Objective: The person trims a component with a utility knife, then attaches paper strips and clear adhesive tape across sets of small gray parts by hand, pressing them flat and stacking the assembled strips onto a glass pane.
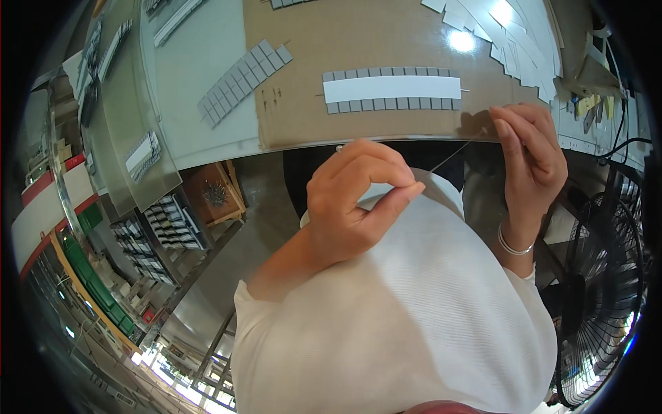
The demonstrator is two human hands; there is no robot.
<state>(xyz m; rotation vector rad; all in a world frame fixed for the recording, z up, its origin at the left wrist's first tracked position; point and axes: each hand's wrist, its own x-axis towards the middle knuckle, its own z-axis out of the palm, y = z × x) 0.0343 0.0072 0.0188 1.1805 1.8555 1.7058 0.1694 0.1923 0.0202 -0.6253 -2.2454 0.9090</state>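
Left hand [355, 200] and right hand [527, 155] each pinch 1 end of a thin wire [448, 157] at the counter's [207, 69] near edge.

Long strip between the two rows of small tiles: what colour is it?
White strip, flanked by grey tiles; head view.

Factory assembly workshop.
Worktop [207, 62] carried strips of small grey tiles [243, 72]; parts racks [162, 228], green crates [96, 286] and a floor fan [607, 290] stood nearby.

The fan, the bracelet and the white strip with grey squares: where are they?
fan [601, 303], head view, on its wire grille.
bracelet [514, 245], head view, on the band at the wrist.
white strip [392, 89], head view, on its middle.
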